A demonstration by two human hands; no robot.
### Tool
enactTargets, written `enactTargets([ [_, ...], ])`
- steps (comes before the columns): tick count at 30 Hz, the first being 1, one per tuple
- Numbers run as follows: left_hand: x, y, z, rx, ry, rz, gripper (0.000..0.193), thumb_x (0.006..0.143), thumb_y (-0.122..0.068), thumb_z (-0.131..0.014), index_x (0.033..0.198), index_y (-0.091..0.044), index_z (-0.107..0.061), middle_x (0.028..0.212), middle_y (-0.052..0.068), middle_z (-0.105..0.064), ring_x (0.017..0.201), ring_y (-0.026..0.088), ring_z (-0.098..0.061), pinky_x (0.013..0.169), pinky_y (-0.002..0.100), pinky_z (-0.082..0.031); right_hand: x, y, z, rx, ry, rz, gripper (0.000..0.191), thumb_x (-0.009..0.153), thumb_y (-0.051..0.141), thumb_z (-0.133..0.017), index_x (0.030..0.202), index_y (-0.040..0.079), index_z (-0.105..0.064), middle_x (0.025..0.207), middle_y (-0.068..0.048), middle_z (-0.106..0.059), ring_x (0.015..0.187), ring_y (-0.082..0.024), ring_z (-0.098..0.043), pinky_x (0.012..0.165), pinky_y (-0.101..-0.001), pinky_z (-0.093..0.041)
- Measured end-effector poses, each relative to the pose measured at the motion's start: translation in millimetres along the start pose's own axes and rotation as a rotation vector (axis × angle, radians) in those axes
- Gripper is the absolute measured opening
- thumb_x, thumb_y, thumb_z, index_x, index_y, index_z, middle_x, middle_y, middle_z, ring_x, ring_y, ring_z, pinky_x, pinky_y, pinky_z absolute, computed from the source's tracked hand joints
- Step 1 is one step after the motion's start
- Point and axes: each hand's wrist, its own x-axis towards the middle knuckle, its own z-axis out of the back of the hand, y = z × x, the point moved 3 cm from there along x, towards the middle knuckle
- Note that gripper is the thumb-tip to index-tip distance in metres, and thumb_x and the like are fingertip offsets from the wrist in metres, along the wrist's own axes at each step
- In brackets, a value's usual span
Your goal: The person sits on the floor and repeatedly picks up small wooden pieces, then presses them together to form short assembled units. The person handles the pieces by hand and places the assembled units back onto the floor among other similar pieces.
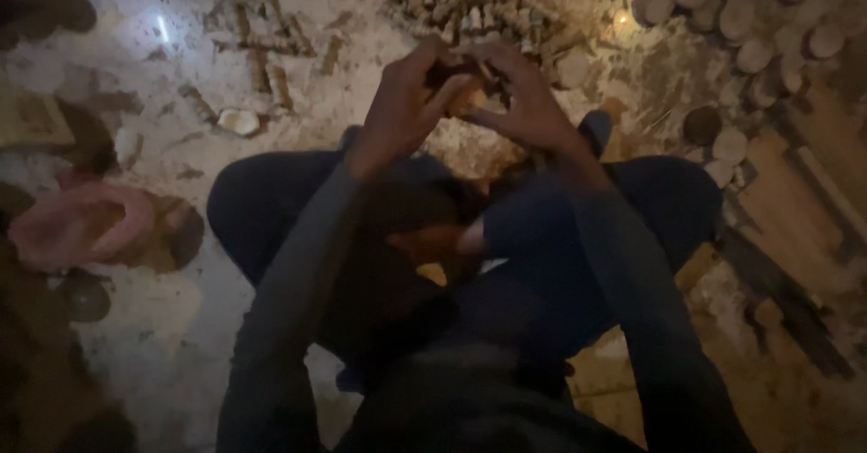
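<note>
I sit on a dusty floor with my knees bent, both arms in dark sleeves reaching forward. My left hand (404, 101) and my right hand (522, 96) meet above my knees, fingers curled around a small brownish wooden piece (465, 87) held between them. The piece is mostly hidden by my fingers and the frame is blurred. Just beyond my hands lies a heap of short wooden sticks (452, 1).
Round wooden discs (768, 19) are piled at the upper right, with wooden planks (795, 200) along the right. Loose sticks (266, 46) lie at the upper left. A pink rounded object (77, 223) rests on the left. A small pale lump (239, 121) sits near it.
</note>
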Motion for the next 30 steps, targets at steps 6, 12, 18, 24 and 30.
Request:
enactTargets([
  [6,-2,4,2,0.011,0.004,-0.054,0.021,0.117,-0.027,-0.058,0.118,-0.005,-0.059,0.080,0.016,-0.058,0.064,0.028,-0.053,0.066,0.041,-0.047,-12,-22,-5,-0.105,0.030,-0.209,0.076,0.097,0.046,-0.082,0.158,0.015,-0.049,0.153,-0.011,-0.054,0.132,-0.033,-0.057,0.109,-0.0470,-0.052],
  [12,-2,-1,1,-0.068,-0.080,-0.061,0.022,0.118,-0.025,-0.060,0.118,-0.004,-0.059,0.088,0.015,-0.062,0.072,0.024,-0.062,0.067,0.039,-0.052,-12,-23,-2,-0.053,-0.031,-0.165,0.076,0.100,0.044,-0.082,0.160,0.013,-0.048,0.163,-0.015,-0.047,0.153,-0.039,-0.046,0.125,-0.0539,-0.043],
  [18,1,-9,3,-0.018,-0.160,-0.194,0.020,0.119,-0.022,-0.059,0.128,-0.004,-0.061,0.099,0.016,-0.068,0.086,0.027,-0.069,0.076,0.040,-0.058,-15,-20,-3,-0.123,-0.045,-0.145,0.074,0.102,0.043,-0.083,0.162,0.016,-0.047,0.167,-0.013,-0.044,0.154,-0.036,-0.048,0.121,-0.0514,-0.046],
  [24,-3,-1,-1,-0.025,-0.111,-0.122,0.018,0.117,-0.022,-0.060,0.120,-0.004,-0.057,0.097,0.015,-0.065,0.083,0.028,-0.068,0.075,0.041,-0.057,-8,-16,-3,-0.192,-0.073,-0.064,0.072,0.102,0.040,-0.085,0.160,0.017,-0.049,0.168,-0.013,-0.041,0.157,-0.038,-0.040,0.116,-0.0501,-0.051],
  [30,-3,8,-10,0.014,-0.119,-0.153,0.022,0.117,-0.026,-0.063,0.112,-0.006,-0.053,0.086,0.014,-0.052,0.073,0.028,-0.055,0.068,0.043,-0.049,-6,-1,-5,-0.149,-0.079,-0.012,0.070,0.106,0.033,-0.085,0.160,0.017,-0.045,0.159,-0.010,-0.043,0.155,-0.035,-0.043,0.127,-0.0505,-0.045],
])
